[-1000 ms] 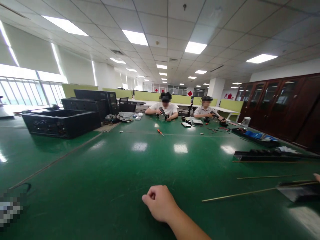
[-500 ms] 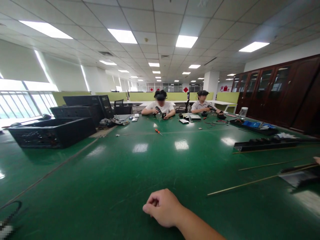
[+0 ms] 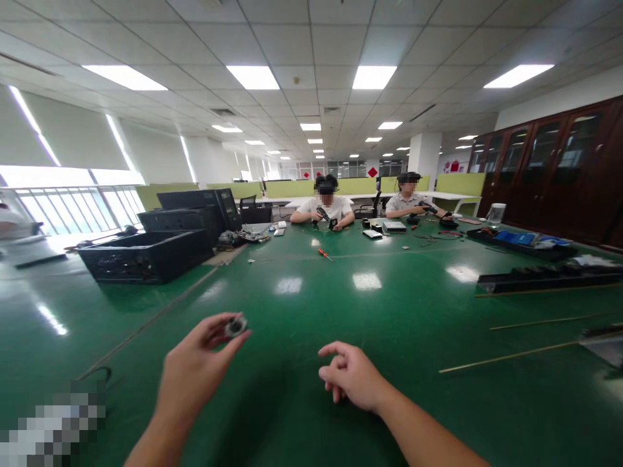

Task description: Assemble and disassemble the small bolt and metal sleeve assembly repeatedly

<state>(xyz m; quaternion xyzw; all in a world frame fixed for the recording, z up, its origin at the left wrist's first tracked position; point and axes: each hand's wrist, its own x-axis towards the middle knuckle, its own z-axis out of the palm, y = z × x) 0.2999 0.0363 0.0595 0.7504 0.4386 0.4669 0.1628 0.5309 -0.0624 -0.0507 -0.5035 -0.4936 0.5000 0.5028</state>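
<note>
My left hand (image 3: 192,363) is raised over the green table (image 3: 287,311) on the left. Between thumb and fingertips it grips a small round metal part (image 3: 236,325), silvery at the rim with a dark middle; its exact kind is not clear. To the right of it, my right hand (image 3: 357,379) hovers low over the tabletop with nothing in it. Its index finger points out and the fingers are loosely apart. A gap lies between the two hands.
Across the table, two people work with handheld tools. An orange screwdriver (image 3: 324,253) lies mid-table. Black computer cases (image 3: 146,256) stand at the left. On the right are thin brass-coloured rods (image 3: 511,353), a black channel (image 3: 535,279) and a tray with blue items (image 3: 523,240).
My left hand has come into view with the round metal part. My right hand has loosened from a curled shape, its index finger now extended. The camera view has turned slightly left.
</note>
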